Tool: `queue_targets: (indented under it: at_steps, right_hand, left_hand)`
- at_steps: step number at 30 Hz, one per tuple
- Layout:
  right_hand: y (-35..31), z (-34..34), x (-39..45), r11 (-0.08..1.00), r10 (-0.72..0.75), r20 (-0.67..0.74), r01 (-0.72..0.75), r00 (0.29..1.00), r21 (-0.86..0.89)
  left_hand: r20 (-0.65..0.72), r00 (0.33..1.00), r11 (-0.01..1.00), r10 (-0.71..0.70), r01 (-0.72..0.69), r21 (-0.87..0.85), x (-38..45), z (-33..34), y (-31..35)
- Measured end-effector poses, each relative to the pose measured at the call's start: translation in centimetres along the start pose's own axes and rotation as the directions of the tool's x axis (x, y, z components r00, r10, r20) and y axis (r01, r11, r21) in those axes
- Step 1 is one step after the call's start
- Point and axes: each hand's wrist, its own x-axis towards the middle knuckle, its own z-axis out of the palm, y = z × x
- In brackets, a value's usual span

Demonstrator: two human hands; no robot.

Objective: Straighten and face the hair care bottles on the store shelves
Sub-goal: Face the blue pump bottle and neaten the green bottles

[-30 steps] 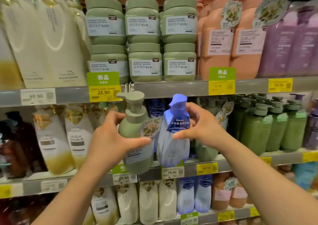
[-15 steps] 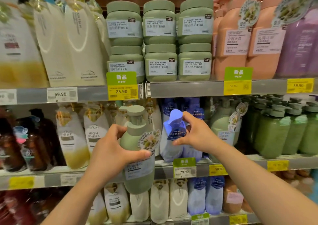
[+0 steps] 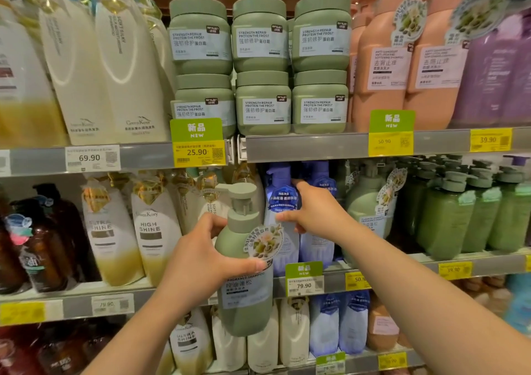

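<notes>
My left hand (image 3: 201, 262) grips a sage-green pump bottle (image 3: 244, 288) around its shoulder, holding it upright in front of the middle shelf, off the shelf edge. My right hand (image 3: 313, 214) holds a blue-lavender bottle (image 3: 280, 202) by its neck and upper body; that bottle stands on the middle shelf (image 3: 402, 274), label facing out. A second blue bottle (image 3: 319, 242) stands just behind my right hand, partly hidden.
Cream-and-gold bottles (image 3: 149, 231) stand left of the green bottle, brown bottles (image 3: 43, 245) farther left. Green pump bottles (image 3: 459, 211) fill the shelf's right side. Above are green jars (image 3: 261, 67) and peach pump bottles (image 3: 382, 67). The lower shelf holds white and blue bottles (image 3: 339, 326).
My right hand has pushed the blue bottle back from in front of the shelf onto it. The green bottle has stayed in my left hand, lower in view.
</notes>
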Motion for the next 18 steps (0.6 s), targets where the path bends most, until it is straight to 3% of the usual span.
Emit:
queue_targets:
  at_steps: [9, 13, 15, 18]
  right_hand:
    - [-0.1, 0.6, 1.0, 0.949, -0.056, -0.056, 0.035, 0.997, -0.313]
    - [1.2, -1.1, -1.8, 0.981, -0.137, -0.14, 0.116, 0.981, -0.153]
    - [2.5, -2.8, -3.9, 0.985, -0.148, -0.231, 0.165, 0.962, 0.056]
    - [4.4, -6.1, -6.9, 0.927, -0.106, -0.14, 0.149, 0.984, 0.345]
  left_hand:
    - [0.055, 0.998, 1.0, 0.016, -0.017, 0.006, 0.9, 2.2, 0.6]
    - [0.08, 0.996, 0.999, 0.036, -0.035, -0.014, 1.4, 3.8, 2.0]
    - [0.101, 0.993, 0.998, 0.053, -0.051, -0.021, 1.8, 5.0, 3.0]
    - [0.143, 0.986, 0.996, 0.087, -0.082, -0.038, 2.4, 7.7, 5.1]
